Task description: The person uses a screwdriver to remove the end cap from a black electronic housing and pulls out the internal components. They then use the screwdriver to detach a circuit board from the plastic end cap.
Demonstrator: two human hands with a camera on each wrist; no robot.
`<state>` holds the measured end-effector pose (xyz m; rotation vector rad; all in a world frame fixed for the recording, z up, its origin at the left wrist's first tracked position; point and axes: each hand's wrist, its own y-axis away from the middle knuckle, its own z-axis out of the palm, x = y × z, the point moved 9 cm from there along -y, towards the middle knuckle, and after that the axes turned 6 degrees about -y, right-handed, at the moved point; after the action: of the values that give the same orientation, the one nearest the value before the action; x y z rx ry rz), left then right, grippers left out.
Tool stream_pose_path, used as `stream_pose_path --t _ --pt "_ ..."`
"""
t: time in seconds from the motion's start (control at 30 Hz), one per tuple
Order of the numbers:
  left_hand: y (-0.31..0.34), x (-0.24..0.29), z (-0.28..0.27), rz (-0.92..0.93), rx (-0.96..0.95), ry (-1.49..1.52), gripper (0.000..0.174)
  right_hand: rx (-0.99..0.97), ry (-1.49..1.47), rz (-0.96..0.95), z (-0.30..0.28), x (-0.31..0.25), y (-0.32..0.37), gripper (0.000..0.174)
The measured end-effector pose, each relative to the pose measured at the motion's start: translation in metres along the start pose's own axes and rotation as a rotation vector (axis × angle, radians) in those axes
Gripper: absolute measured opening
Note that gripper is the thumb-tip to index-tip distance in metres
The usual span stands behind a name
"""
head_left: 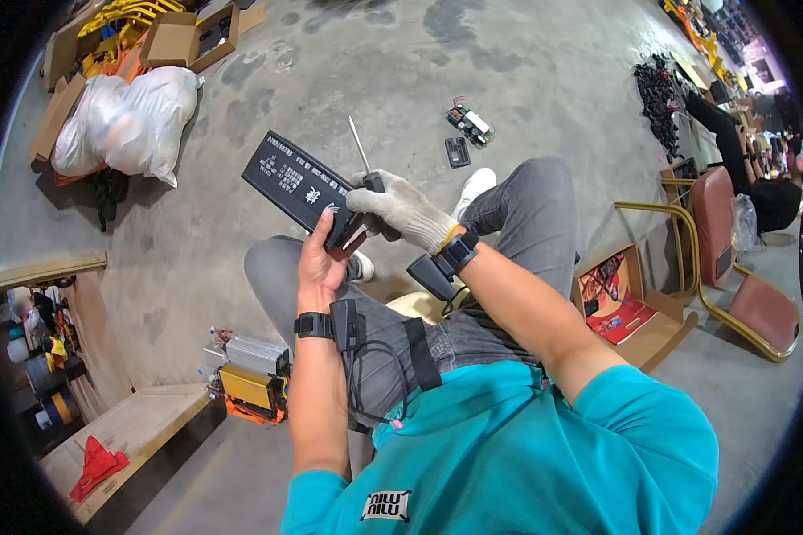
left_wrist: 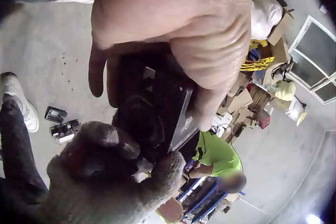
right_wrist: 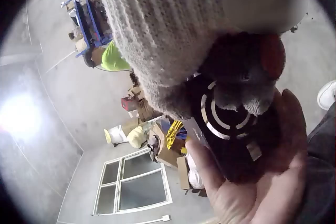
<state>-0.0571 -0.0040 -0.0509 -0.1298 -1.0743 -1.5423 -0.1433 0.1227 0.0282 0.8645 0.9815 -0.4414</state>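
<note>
L hand [head_left: 319,260] gripping blk case [head_left: 296,185] at near end, long axis running fwd-left. Gloved R hand [head_left: 406,209] holding screwdriver [head_left: 360,145] by same end.

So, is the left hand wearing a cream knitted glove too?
No, the left hand is bare; only the right hand wears the glove.

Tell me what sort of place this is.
Probably a workshop or repair area: bare concrete floor, open cardboard boxes of parts, and a loose circuit board lying on the floor.
</note>
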Motion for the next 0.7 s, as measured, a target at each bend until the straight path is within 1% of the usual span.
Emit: stream_pose_path --t 0.03,0.07,0.13,0.17,0.2,0.23,0.27,0.33,0.37,0.43,0.47,0.53,0.57,0.63,0.67,0.7 --pt "-0.003 0.000 -0.001 0.022 -0.013 -0.016 0.043 -0.001 0.001 -0.001 -0.001 -0.001 0.002 0.043" --pt "-0.004 0.003 0.000 0.050 -0.020 -0.035 0.042 0.003 -0.014 -0.001 -0.002 -0.002 0.003 0.039" --pt "-0.005 0.007 -0.003 0.075 0.021 0.014 0.043 0.035 -0.013 0.004 -0.005 -0.005 0.006 0.034" --pt "-0.004 0.010 -0.004 0.097 0.052 0.062 0.045 0.064 0.004 0.006 -0.012 -0.008 0.008 0.032" --pt "-0.003 0.016 -0.002 0.122 0.030 0.096 0.049 0.078 0.033 -0.014 -0.028 0.005 0.000 0.028" --pt "-0.002 0.020 0.000 0.132 0.015 0.124 0.052 0.097 0.084 0.046 -0.041 0.010 0.001 0.021" --pt "-0.001 0.021 -0.001 0.131 0.035 0.137 0.053 0.084 -0.045 0.076 -0.048 0.015 0.006 0.016" --pt "-0.001 0.021 -0.003 0.119 0.105 0.162 0.054 0.060 -0.013 0.107 -0.063 0.020 0.018 0.020" --pt "-0.003 0.022 -0.008 0.126 0.114 0.160 0.054 0.049 0.064 0.114 -0.066 0.018 0.027 0.021" --pt "-0.009 0.016 -0.018 0.098 0.094 0.207 0.053 0.010 0.335 0.063 -0.078 0.016 0.040 0.029" --pt "-0.006 0.018 -0.016 0.115 0.117 0.181 0.053 0.003 0.334 0.068 -0.077 0.014 0.048 0.029" --pt "-0.006 0.018 -0.018 0.113 0.118 0.172 0.053 0.057 0.252 -0.032 -0.077 -0.002 0.064 0.037" --pt "-0.006 0.017 -0.019 0.106 0.116 0.163 0.053 0.052 0.250 -0.029 -0.077 0.000 0.067 0.037" --pt "-0.007 0.015 -0.021 0.100 0.130 0.160 0.054 0.193 0.219 -0.093 -0.091 -0.006 0.074 0.048" --pt "-0.008 0.015 -0.022 0.093 0.138 0.159 0.054 0.194 0.234 -0.053 -0.093 -0.003 0.076 0.052" --pt "-0.008 0.015 -0.023 0.093 0.140 0.159 0.054 0.193 0.233 -0.051 -0.092 -0.004 0.078 0.052"
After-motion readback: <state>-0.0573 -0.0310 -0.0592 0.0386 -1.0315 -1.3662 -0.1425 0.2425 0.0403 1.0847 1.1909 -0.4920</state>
